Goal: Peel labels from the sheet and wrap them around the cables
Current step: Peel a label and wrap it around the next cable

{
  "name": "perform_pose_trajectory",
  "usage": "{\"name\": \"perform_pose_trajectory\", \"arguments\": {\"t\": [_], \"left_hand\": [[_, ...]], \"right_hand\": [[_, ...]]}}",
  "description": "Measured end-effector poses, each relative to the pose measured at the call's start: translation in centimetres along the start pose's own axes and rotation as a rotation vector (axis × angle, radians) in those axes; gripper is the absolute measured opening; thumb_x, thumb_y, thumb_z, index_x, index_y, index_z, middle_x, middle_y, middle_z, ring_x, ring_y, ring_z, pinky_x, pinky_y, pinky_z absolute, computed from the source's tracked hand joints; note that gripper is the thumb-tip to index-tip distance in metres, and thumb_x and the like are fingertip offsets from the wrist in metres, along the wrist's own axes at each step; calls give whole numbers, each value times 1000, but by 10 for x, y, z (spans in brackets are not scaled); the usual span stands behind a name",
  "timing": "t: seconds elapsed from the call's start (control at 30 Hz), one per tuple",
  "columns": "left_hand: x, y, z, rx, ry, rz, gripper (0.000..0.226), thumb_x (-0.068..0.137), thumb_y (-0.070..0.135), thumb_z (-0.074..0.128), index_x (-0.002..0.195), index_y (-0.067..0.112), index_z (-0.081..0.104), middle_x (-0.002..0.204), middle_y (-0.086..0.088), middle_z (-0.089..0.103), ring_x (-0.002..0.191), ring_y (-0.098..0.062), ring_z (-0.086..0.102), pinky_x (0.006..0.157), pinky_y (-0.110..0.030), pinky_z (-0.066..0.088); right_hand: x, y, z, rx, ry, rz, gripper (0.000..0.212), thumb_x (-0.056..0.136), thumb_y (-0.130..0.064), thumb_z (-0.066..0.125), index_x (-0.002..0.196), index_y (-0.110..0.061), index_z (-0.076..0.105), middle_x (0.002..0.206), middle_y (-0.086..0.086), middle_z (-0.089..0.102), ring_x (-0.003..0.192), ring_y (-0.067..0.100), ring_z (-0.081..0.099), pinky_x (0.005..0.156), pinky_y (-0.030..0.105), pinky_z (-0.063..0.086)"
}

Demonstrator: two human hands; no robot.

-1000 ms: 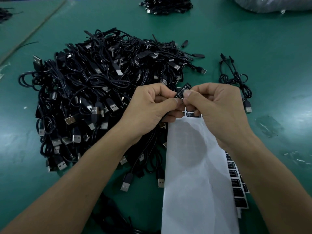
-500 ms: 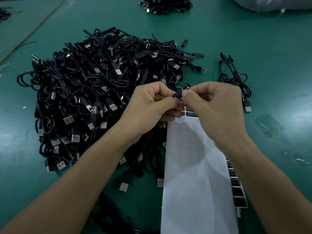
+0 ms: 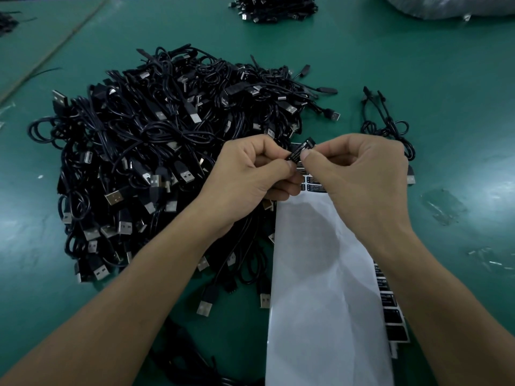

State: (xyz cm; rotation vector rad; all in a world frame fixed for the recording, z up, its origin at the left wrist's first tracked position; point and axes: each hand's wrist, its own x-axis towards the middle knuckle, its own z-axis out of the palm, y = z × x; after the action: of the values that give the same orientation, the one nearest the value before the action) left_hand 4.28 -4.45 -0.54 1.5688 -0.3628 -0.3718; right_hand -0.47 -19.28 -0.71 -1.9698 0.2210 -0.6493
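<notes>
Black label (image 3: 301, 151) tilted above the white sheet (image 3: 326, 274), beside the black cable pile (image 3: 167, 162).

A production-line workbench is presenting itself: a green bench mat (image 3: 418, 65) is carrying a bulk heap of black USB cables (image 3: 167, 140), a second heap (image 3: 274, 8) and a label sheet (image 3: 323, 274)

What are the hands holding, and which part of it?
A small black label, pinched by the left hand at its lower end and by the right hand near its middle; its top end sticks out.
</notes>
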Motion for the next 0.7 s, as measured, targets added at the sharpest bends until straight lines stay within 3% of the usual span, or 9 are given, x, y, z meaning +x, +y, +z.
{"name": "perform_pose_trajectory", "arguments": {"t": [0.23, 0.43, 0.57, 0.7], "left_hand": [[-1, 1, 0, 4, -7, 1, 14, 93, -2, 63, 83, 7, 62, 70, -6, 75, 64, -15, 73, 60, -23, 59], [-1, 2, 0, 8, -12, 14, 14, 92, 1, 66, 81, 10, 64, 72, -8, 75, 64, -16, 73, 57, -22, 57], [-1, 1, 0, 37, -22, -3, 13, 92, 0, 64, 83, 9, 65, 68, -6, 74, 59, -14, 71, 52, -20, 54], [-1, 1, 1, 72, 7, 29, 13, 93, 10, 68, 82, 9, 62, 61, -2, 68, 50, -13, 64, 46, -21, 49]], "right_hand": [[3, 4, -3, 26, 50, 32, 27, 71, -40, 89, 68, -27, 65, 66, -14, 69, 53, -1, 59, 52, 12, 44], [1, 6, -1, 110, -77, 80, 30, 75, -40, 86, 97, -29, 68, 76, -13, 74, 70, 5, 72, 67, 25, 56], [4, 9, -1, 151, -115, 90, 14, 80, -35, 82, 85, -24, 75, 75, -5, 75, 71, 13, 72, 72, 38, 61], [4, 11, 0, 197, -126, 76, 16, 89, -33, 74, 75, -24, 75, 66, -2, 72, 60, 8, 64, 63, 25, 52]]}}
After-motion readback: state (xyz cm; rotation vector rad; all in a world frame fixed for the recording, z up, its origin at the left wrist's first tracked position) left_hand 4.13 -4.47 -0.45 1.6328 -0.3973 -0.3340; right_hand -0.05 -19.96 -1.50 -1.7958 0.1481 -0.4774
